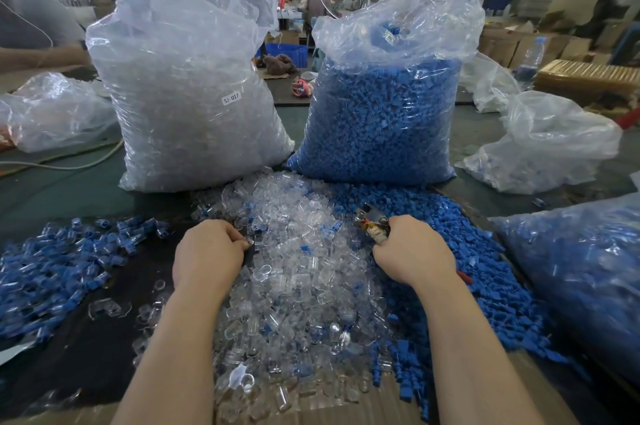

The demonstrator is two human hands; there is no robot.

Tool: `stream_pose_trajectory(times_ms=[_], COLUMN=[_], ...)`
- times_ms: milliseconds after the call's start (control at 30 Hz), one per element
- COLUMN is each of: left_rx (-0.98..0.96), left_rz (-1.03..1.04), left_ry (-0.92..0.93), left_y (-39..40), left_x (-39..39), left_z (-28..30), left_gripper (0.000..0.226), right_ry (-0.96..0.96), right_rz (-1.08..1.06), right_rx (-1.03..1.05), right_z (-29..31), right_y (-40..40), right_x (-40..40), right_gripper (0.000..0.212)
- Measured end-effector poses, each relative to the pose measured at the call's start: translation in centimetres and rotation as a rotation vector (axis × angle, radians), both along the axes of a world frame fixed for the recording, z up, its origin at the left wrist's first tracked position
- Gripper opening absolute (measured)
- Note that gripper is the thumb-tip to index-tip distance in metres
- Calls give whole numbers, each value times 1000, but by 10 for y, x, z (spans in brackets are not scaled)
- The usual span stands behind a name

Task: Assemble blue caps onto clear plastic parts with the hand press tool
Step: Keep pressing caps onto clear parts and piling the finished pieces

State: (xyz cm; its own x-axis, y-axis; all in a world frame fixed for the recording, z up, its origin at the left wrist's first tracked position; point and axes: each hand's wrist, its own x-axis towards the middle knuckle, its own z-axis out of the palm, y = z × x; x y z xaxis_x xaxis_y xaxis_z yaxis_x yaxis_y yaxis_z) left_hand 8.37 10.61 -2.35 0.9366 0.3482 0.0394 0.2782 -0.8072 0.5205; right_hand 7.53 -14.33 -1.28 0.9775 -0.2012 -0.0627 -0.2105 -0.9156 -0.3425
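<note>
Person's left hand (209, 253) pinches one clear plastic part (250, 243); right hand (414, 253) grips the hand press tool (372, 221).

Loose clear parts lie heaped at 12 o'clock, blue caps (485, 272) at 3: too many to count. Two full bags stand behind. Pieces look light, stiff and slippery; best pinched by the sides.

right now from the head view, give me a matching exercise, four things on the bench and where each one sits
Things:
1. loose clear parts
2. loose blue caps
3. assembled pieces
4. hand press tool

Places:
A. gripped in the right hand
B. heap between the forearms
C. spread left of the left hand
D. heap right of the right hand

Pairs: 1-B, 2-D, 3-C, 4-A
</note>
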Motion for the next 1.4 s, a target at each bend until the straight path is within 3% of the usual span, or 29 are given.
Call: stream_pose_trajectory(times_ms=[300, 567, 667, 800, 867, 1100, 1400], left_rx=[-185, -525, -733, -954, -994, -1003, -951], left_rz=[-5, -31, -78, -180, -212, -236, -210], left_ry=[-223, -240, -208, -155, -134, -115, -131], left_y=[-6, -18, -31, -56, -65, -74, -74], left_x=[-1, -4, -5, -10, -13, -15, -15], left_z=[10, 22, 30, 38, 39, 36, 35], left_gripper=[14, 11, 7, 6, 6, 4, 4], right_ry=[6, -88, -254, -408, -416, -399, -31], right_rz=[-18, -42, -79, -41, -24, -186, -22], right_rx=[-5, 79, 250, 689, 741, 135, -5], right_z=[1, 1, 6, 17, 18, 8, 0], right_y=[2, 1, 2, 7, 9, 1, 7], right_x=[-2, 1, 3, 1, 1, 3, -2], right_gripper=[15, 12, 15, 12, 13, 12, 17])
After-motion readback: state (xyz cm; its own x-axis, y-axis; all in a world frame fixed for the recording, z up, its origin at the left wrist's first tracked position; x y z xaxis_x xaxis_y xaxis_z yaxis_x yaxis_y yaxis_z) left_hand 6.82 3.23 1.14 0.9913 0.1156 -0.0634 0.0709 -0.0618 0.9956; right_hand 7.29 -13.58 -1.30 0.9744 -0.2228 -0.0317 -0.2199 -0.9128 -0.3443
